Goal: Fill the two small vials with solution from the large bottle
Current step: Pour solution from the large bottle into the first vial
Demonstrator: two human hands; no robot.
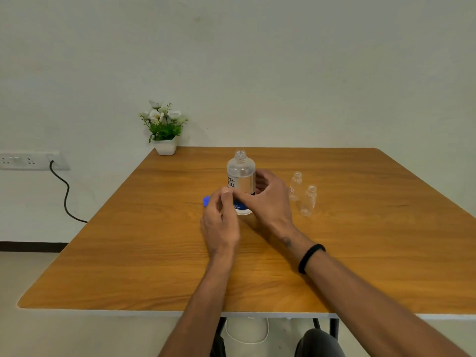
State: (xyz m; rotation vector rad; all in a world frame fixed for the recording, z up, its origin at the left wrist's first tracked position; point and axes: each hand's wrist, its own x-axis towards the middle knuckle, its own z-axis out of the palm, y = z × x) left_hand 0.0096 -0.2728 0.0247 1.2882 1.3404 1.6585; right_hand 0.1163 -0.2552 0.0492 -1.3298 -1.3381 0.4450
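The right hand [265,199] is wrapping its fingers around the open big bottle [241,176] mid-table, the left hand [221,215] is pinching nothing beside it, and next comes a careful tip into the two little vials [302,193] nearby.

Clear glossy plastic bottle [241,176], clear vials [302,193], smooth wood-grain table [128,253], matt wall [257,60]
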